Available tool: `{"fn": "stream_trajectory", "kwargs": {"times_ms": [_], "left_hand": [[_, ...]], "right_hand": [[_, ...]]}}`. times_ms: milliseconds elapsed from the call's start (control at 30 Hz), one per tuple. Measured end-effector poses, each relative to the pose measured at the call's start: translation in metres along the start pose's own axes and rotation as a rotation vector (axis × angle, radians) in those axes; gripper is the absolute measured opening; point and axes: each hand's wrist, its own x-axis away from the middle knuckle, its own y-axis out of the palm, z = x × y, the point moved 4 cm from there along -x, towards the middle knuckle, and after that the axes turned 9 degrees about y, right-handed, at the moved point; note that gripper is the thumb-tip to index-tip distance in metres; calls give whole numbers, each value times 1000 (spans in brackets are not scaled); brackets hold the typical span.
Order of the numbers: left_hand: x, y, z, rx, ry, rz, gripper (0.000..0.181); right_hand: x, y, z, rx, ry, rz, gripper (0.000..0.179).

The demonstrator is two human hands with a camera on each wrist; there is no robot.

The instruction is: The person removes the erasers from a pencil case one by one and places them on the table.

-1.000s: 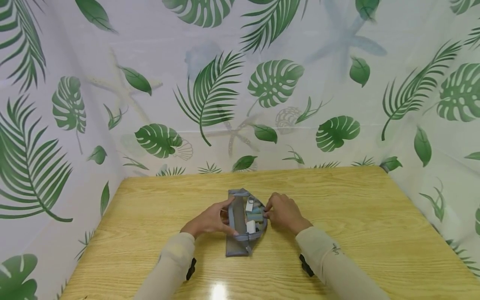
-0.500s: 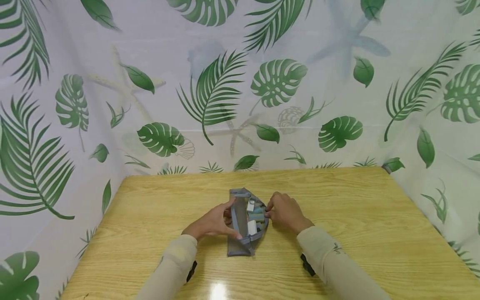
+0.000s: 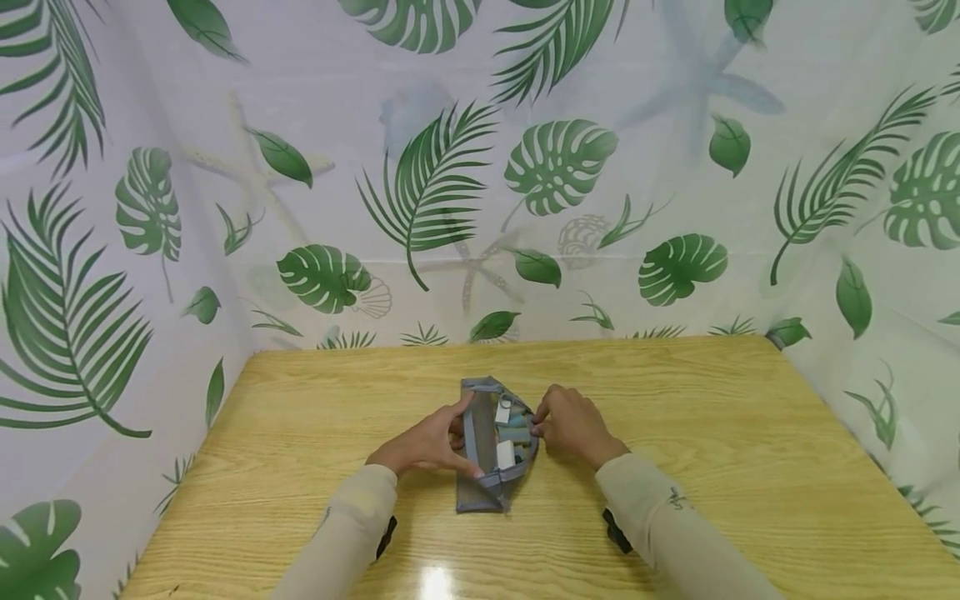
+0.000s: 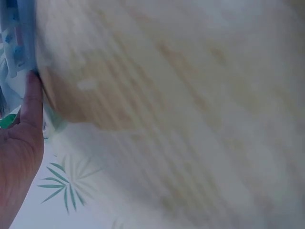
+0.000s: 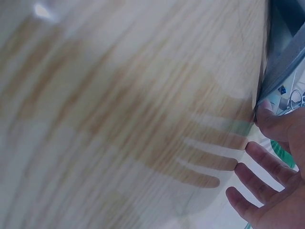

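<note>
A grey-blue zip pouch (image 3: 477,493) with a see-through mesh side lies on the table, its mouth spread open toward the right. Inside show a white tag-like piece (image 3: 503,412), a white block (image 3: 506,454) and bluish packets (image 3: 513,435). My left hand (image 3: 431,440) holds the pouch's left side, thumb at the near end and fingers partly hidden behind it. With thumb and index finger, my right hand (image 3: 573,425) pinches the right rim of the mouth. In the right wrist view its other fingers (image 5: 259,186) are spread near the tabletop, and the pouch's edge (image 5: 286,62) rises at the thumb.
The wooden table (image 3: 675,400) reaches back to a white leaf-printed cloth (image 3: 450,208), which also hangs at both sides. Black wrist straps (image 3: 617,531) show below the sleeves.
The pouch's near rim now slants up to the right where it ran straighter before, with my left thumb against it. The right hand keeps its pinch. The head view has shifted slightly.
</note>
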Motion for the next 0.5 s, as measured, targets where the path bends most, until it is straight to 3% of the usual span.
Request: {"fn": "stream_trajectory", "kwargs": {"times_ms": [300,500], "left_hand": [[1,0,0,-39,21,4,121],[1,1,0,-76,-1,3,122]], "right_hand": [[-1,2,0,13,-2,9,7],[-1,2,0,13,7,9,7]]}}
